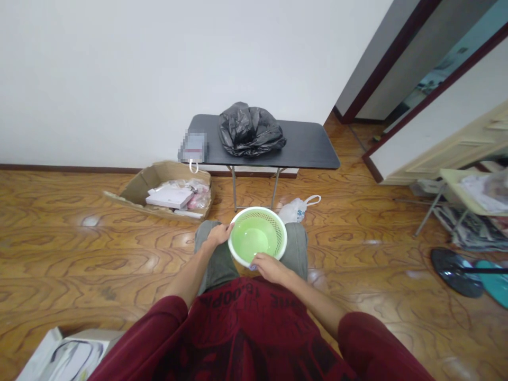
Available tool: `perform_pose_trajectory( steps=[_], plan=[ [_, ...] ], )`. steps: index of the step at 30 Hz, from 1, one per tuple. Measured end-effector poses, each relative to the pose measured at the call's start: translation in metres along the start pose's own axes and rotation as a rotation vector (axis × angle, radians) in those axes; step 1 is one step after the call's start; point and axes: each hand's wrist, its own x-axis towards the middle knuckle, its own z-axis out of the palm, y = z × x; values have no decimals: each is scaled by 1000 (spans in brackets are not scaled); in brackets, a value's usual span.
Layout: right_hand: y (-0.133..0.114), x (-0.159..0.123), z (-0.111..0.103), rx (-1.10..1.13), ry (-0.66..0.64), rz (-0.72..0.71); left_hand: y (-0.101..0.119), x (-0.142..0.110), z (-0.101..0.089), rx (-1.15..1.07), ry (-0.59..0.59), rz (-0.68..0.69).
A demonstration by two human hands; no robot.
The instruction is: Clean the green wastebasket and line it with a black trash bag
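Note:
A round green strainer bowl with a white rim (257, 236) rests on my knees. My left hand (218, 233) grips its left rim, fingers curled over the edge. My right hand (270, 266) is closed at the near rim, and a small bluish-white bit shows under its fingers; I cannot make out what it is. Both forearms reach forward from dark red sleeves over grey trousers.
Ahead stands a black folding table (309, 145) with a black plastic bag (250, 129). An open cardboard box (166, 190) lies left on the wooden floor, a white plastic bag (296, 209) beside my knee, a fan base (456, 270) far right.

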Motion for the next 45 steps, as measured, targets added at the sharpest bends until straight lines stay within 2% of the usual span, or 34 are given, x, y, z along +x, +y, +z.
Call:
perform_pose_trajectory(
  steps=[4,11,15,19,22,25,29,33,41,45],
  plan=[
    [8,-17,-7,-70,-10,37,2,-1,0,4,10,-10],
    [-10,6,1,-67,9,43,4,0,2,18,35,-25],
    [-9,0,1,-61,29,55,0,-1,1,22,43,-36],
    [5,-19,-7,-116,8,163,-1,0,1,30,46,-41],
    [8,-21,-10,-163,-3,285,0,1,1,44,43,-36],
    [-3,-10,-8,-135,-13,358,2,3,1,60,39,-23],
    [-28,9,0,-50,4,350,2,3,0,74,36,-12],
    [-39,10,5,-116,22,360,0,2,0,78,38,-17],
    [-17,-17,-18,-265,-31,474,0,3,2,72,43,-29],
    [-14,-15,-8,-200,22,447,2,4,2,62,39,-37]
  ],
)
